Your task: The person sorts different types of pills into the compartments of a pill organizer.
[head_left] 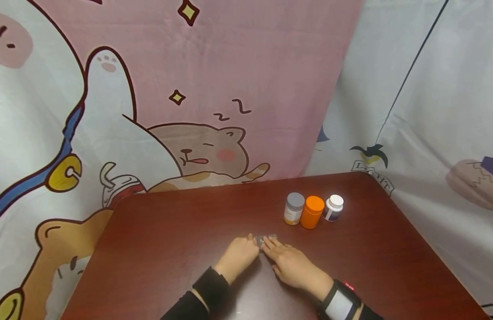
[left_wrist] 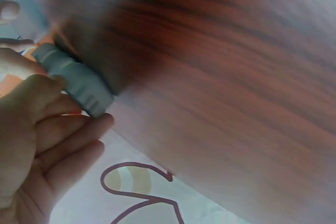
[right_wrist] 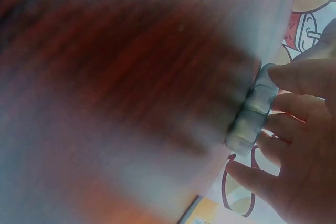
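A small grey translucent pill organizer [head_left: 259, 240] with several segments lies on the table between my two hands. Its segmented side shows in the left wrist view [left_wrist: 86, 85] and the right wrist view [right_wrist: 247, 121]. My left hand [head_left: 238, 257] pinches it at its left end, thumb and fingers bent about it. From the right, my right hand [head_left: 293, 266] rests fairly straight fingers on it, palm down. Both hands cover much of the organizer, and whether its lids are up or down cannot be made out.
Behind the right hand stand three bottles: one with a grey lid [head_left: 293, 209], an orange one [head_left: 312, 212] and a white one [head_left: 333, 208]. The dark red wooden table [head_left: 170, 235] ends at a printed cartoon curtain [head_left: 270, 66] at the back and sides.
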Motion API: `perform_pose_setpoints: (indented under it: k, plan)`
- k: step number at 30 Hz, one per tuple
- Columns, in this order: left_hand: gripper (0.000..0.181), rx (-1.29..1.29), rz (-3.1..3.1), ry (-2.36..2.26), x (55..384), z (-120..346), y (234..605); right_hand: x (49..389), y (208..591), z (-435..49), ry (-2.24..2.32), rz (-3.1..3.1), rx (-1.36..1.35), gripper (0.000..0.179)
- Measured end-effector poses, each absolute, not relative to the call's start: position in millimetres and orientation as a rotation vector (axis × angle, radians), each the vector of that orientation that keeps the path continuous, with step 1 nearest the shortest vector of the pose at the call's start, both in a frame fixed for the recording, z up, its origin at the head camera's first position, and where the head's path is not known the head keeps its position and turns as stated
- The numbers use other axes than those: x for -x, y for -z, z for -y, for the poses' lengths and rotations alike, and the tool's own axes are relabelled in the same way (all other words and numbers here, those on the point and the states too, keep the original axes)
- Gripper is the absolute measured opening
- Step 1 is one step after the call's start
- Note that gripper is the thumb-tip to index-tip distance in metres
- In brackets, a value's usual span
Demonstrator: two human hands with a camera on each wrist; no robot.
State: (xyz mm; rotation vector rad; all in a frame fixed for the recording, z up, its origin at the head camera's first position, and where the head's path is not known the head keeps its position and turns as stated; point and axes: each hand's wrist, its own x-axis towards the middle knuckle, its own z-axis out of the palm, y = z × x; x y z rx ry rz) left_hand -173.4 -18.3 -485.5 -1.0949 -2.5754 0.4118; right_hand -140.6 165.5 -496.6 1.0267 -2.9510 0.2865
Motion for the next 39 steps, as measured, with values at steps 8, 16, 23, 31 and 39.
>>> perform_pose_setpoints:
  k: [8, 16, 23, 31, 39]
  plan:
    - [0.024, 1.144, 2.459, -0.495, 172.7, 23.4, 490.1, 139.9, 497.1, -167.0, -0.329, 2.949, -1.032, 0.057]
    - [0.027, 1.273, 2.289, -0.753, 175.5, 19.3, 493.6, 140.5, 497.1, -168.9, -0.315, 2.933, -1.031, 0.058]
    - [0.03, 1.37, 2.177, -0.788, 178.6, 31.6, 493.7, 139.1, 495.2, -168.9, -0.326, 2.928, -1.052, 0.058]
    - [0.028, 1.381, 2.214, -0.648, 181.8, 35.1, 494.5, 137.1, 494.3, -170.9, -0.336, 2.943, -1.084, 0.061]
    - [0.014, 1.243, 2.61, -0.056, 194.0, 39.7, 486.4, 136.8, 493.9, -171.3, -0.318, 2.928, -1.104, 0.064]
